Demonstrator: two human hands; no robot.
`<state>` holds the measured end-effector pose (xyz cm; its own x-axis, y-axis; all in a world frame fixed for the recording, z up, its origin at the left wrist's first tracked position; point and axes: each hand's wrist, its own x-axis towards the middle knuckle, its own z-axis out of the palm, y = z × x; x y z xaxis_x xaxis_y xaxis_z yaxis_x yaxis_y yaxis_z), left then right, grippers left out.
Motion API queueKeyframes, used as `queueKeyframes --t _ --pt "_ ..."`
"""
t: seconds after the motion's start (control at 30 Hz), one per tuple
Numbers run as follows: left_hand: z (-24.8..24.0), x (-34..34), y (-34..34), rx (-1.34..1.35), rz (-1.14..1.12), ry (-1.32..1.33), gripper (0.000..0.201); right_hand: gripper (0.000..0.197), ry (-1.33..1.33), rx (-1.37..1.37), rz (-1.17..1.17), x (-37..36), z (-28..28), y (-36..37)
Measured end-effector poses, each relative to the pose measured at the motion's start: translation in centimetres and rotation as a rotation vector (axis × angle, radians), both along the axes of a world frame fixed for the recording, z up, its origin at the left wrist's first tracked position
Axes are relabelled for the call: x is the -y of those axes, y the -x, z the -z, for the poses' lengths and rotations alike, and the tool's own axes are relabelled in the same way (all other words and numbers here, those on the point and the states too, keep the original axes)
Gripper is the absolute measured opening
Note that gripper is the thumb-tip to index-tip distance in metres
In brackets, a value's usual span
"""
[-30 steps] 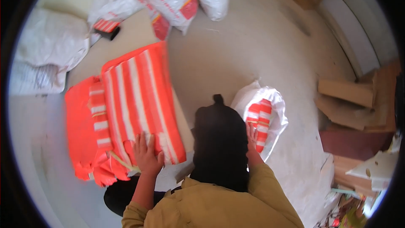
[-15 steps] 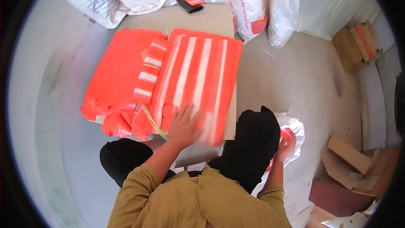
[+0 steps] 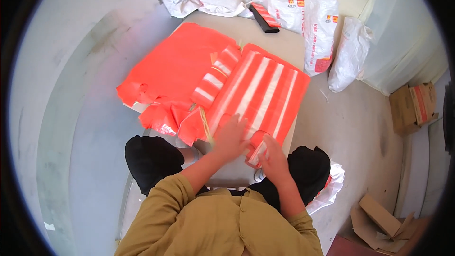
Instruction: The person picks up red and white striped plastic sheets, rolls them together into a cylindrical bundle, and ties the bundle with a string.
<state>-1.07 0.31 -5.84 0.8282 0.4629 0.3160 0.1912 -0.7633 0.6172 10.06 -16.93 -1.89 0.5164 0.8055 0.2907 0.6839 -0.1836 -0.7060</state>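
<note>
A stack of red-and-white striped plastic bags (image 3: 270,85) lies flat in front of me, its near end toward my knees. My left hand (image 3: 231,137) rests on the near end of the stack, fingers stretched out and slightly blurred. Just to its right, my right hand (image 3: 276,159) is at the stack's near right corner. Its fingers and thumb close round the folded edge there. Left of the stack lies a narrow striped roll (image 3: 212,83) with a band round it, beside a wide pile of plain red plastic bags (image 3: 177,59). A yellowish tie strip (image 3: 205,124) hangs between them.
A pale board (image 3: 222,21) bears the bags. White sacks (image 3: 320,38) stand along its far side, with a black-and-striped roll (image 3: 264,18) near them. An open white sack (image 3: 332,187) sits by my right knee. Cardboard boxes (image 3: 412,109) are at the right.
My right hand has left the white sack by my right knee and come to the striped stack's near corner. The left hand stays on the stack. The view has turned left.
</note>
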Motion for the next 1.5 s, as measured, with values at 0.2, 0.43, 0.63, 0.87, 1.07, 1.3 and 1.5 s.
queueKeyframes --t 0.2,0.43,0.63,0.87,1.07,1.3,1.5 --pt "-0.5 -6.5 5.3 -0.361 -0.292 -0.161 0.065 0.05 0.079 0.203 -0.18 -1.3 4.5 1.2" --pt "0.7 -10.6 12.2 -0.268 -0.371 -0.29 0.05 0.045 0.031 0.315 -0.161 -1.8 5.1 1.4" --pt "1.9 -10.6 14.4 -0.137 -0.276 -0.263 0.047 0.035 0.017 0.386 -0.157 -2.2 5.3 1.5" --pt "3.9 -10.0 14.5 -0.116 -0.299 -0.269 0.056 0.038 0.066 0.35 -0.121 -5.2 2.4 1.3" --pt "3.8 -9.7 14.1 -0.12 -0.309 -0.263 0.06 0.045 0.204 0.415 -0.079 -7.9 3.4 0.9" --pt "3.9 -9.3 13.4 -0.11 -0.359 -0.248 0.062 0.041 0.126 0.223 -0.026 -8.0 5.0 0.3" --pt "4.4 -9.4 13.6 -0.094 -0.344 -0.231 0.063 0.029 0.066 0.068 -0.047 -7.5 6.3 -0.6"
